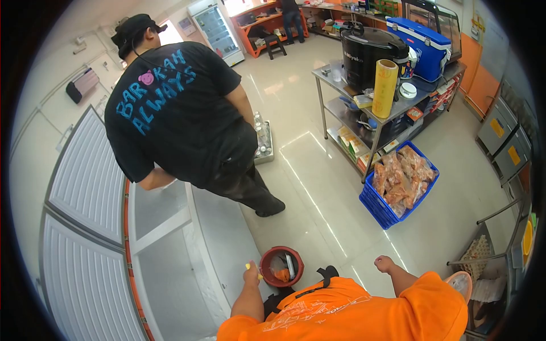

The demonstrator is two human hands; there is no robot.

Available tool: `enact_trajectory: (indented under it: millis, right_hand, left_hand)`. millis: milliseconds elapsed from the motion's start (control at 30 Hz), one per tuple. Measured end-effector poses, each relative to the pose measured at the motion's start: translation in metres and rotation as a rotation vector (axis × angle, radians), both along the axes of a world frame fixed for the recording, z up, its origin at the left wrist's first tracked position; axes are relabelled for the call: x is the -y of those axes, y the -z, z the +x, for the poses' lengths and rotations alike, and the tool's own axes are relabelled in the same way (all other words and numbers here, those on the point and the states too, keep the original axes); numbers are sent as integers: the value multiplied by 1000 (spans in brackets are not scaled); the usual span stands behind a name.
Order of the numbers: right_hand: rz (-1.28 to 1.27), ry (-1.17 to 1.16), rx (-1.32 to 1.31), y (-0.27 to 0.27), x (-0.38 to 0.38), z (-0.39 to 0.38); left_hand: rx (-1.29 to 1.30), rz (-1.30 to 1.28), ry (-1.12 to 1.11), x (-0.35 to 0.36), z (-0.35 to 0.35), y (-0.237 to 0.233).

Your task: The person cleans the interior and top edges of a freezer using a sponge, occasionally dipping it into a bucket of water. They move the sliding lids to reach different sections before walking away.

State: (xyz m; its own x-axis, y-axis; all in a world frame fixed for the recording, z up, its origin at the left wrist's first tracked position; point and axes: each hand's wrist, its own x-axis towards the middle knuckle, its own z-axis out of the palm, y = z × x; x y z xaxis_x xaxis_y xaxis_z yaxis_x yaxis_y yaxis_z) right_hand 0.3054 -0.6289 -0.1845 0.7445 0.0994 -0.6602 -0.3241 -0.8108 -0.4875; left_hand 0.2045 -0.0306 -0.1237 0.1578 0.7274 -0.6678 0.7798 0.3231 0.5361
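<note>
My left hand (250, 275) is closed around a small yellow thing (248, 266), part of which sticks out on both sides of the fist; its kind is too small to make out. Just to the right of that hand stands a dark red bucket (300, 262) with an orange item and a pale, long item inside. My right hand (384, 263) hangs apart from everything with its fingers curled in, and nothing shows in it. Beside my left arm lies a long white chest freezer (199, 238) with its lids (85, 278) raised.
A person in black (176, 108) leans at the freezer's far end. Beyond is a crate of bottles (264, 156). On the right, a blue basket (375, 207) of bagged orange-brown food stands by a steel table (398, 108) with a large black cooker (372, 57) and yellow wrap roll (385, 88).
</note>
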Motion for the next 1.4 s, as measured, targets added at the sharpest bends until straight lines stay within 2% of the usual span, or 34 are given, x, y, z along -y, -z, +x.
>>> enact_trajectory:
  millis: [100,200,300,400,500,600,700,733,800,867,933,1000,1033,1100,1133,1200,1267,1333,1400]
  right_hand:
    - [-22,-47,5,4,-1,0]
    - [-23,-30,-56,0,1,-3]
    - [-39,-34,-74,8,10,-4]
    - [-36,-15,-61,1,18,-3]
    - [-29,-23,-51,-3,30,-1]
    - [-27,23,-27,5,45,-6]
    - [-65,-4,17,5,57,-12]
    - [-68,0,15,3,60,-14]
    - [-71,7,-2,-2,66,-20]
    - [-33,63,-40,-5,71,-29]
    - [-2,93,-77,-2,77,-34]
    - [36,134,-82,13,89,-45]
    - [47,126,-78,23,97,-50]
    - [121,345,-235,-23,86,-51]
    - [118,340,-228,-27,88,-50]
    - [130,519,-258,-31,90,-59]
    - [122,550,-298,-34,88,-60]
    - [84,560,-378,-40,82,-53]
    - [82,566,-325,-36,69,-45]
  left_hand:
    - [34,47,-44,-6,4,2]
    - [-37,185,-120,14,16,-32]
    - [-68,184,-48,12,18,-34]
    - [3,119,-100,10,18,-14]
    - [38,98,-146,37,26,-42]
    - [-37,143,-44,32,25,-16]
    - [-42,176,-107,59,38,-49]
    - [-44,174,-102,54,37,-37]
    - [-389,750,790,29,20,8]
    - [-376,741,825,28,24,4]
    - [-436,746,748,25,27,12]
    - [-354,731,493,31,30,4]
    - [-356,717,474,34,30,0]
    - [-296,520,384,35,30,-5]
    - [-289,517,378,35,28,-3]
    - [-260,345,193,30,20,16]
    - [-238,261,100,33,24,8]
    - [-126,132,-270,46,23,-13]
    - [-84,133,-317,37,14,-3]
